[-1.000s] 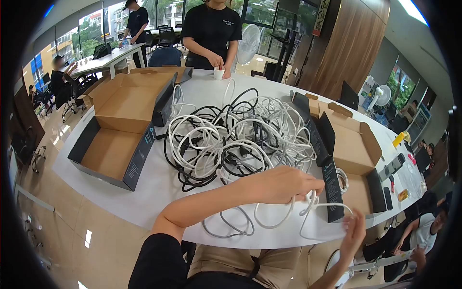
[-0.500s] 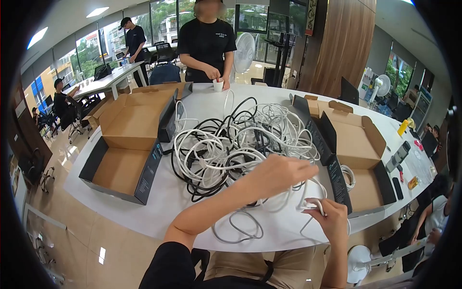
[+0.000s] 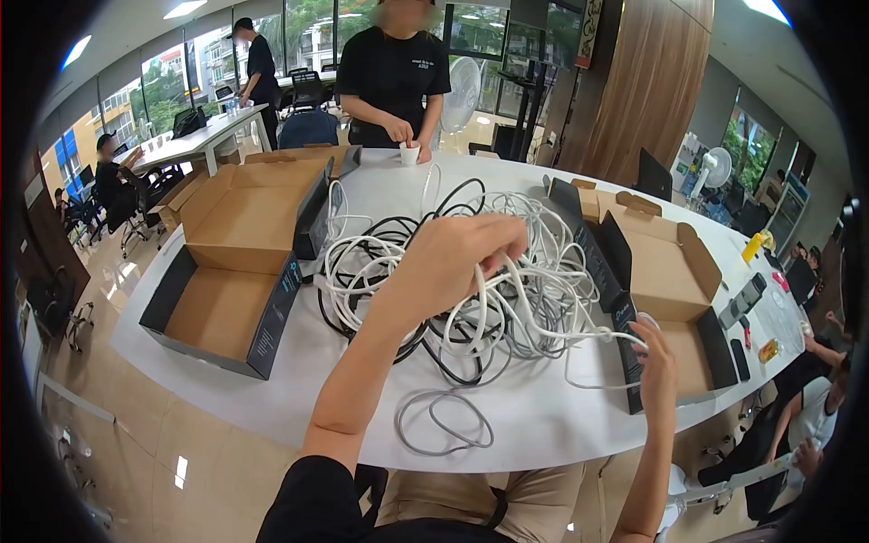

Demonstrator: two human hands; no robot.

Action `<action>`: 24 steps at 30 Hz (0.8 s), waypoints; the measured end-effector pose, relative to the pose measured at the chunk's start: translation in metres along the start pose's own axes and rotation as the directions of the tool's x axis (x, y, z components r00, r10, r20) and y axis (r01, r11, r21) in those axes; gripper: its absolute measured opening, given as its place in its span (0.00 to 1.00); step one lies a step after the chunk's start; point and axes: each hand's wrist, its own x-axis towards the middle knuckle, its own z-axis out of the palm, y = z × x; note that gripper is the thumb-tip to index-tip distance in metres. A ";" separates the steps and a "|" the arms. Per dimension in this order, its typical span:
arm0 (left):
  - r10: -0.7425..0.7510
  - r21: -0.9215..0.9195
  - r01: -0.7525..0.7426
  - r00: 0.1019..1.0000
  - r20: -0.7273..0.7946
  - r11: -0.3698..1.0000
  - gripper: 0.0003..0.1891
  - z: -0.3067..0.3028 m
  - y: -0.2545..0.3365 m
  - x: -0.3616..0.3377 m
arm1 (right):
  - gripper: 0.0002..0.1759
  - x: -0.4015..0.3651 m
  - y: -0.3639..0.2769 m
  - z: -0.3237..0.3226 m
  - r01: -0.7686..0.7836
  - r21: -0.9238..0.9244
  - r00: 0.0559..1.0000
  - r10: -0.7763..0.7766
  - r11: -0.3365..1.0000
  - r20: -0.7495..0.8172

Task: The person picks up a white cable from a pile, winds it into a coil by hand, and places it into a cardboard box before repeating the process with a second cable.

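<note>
A tangled heap of white, grey and black cables (image 3: 425, 339) lies mid-table. Over it, my left hand (image 3: 466, 258) is closed, its fingers wrapped round loops of white cable (image 3: 520, 299) raised off the heap. One white strand runs right to my right hand (image 3: 659, 362), whose fingers close on it beside the near wall of the right-hand box (image 3: 692, 353). That open cardboard box has a dark outside and brown inside; my right hand partly hides a white coil at its edge. A loose grey cable (image 3: 444, 425) lies near the table's front edge.
Another open box (image 3: 222, 312) stands at the left. Across the table (image 3: 317, 412) a person in a black shirt (image 3: 394, 86) holds a white cup (image 3: 409, 155). A yellow bottle (image 3: 752, 246) and a dark phone-like object (image 3: 740, 359) lie right of the boxes.
My left hand has moved left and up, lifting white cable loops. My right hand has moved right and up to the right-hand box, drawing the white strand along.
</note>
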 end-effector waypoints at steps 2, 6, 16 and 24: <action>0.013 -0.013 -0.012 0.998 0.055 1.000 0.09 0.001 -0.004 0.002 | 0.21 0.007 0.019 -0.011 -0.193 0.362 0.976 0.218 0.912 -0.030; 0.077 -0.157 -0.067 0.995 0.060 0.985 0.09 0.022 0.000 0.007 | 0.13 0.014 0.042 -0.055 -0.036 0.540 0.931 0.225 0.841 -0.288; -0.147 -0.305 0.365 0.818 0.556 0.880 0.11 0.008 -0.014 0.005 | 0.23 0.002 0.158 -0.096 0.003 0.937 0.876 0.450 0.350 -0.171; -0.431 -0.438 0.672 0.730 0.531 0.597 0.14 -0.044 -0.091 -0.020 | 0.21 0.022 0.243 -0.119 -0.003 0.994 0.765 0.641 0.111 -0.069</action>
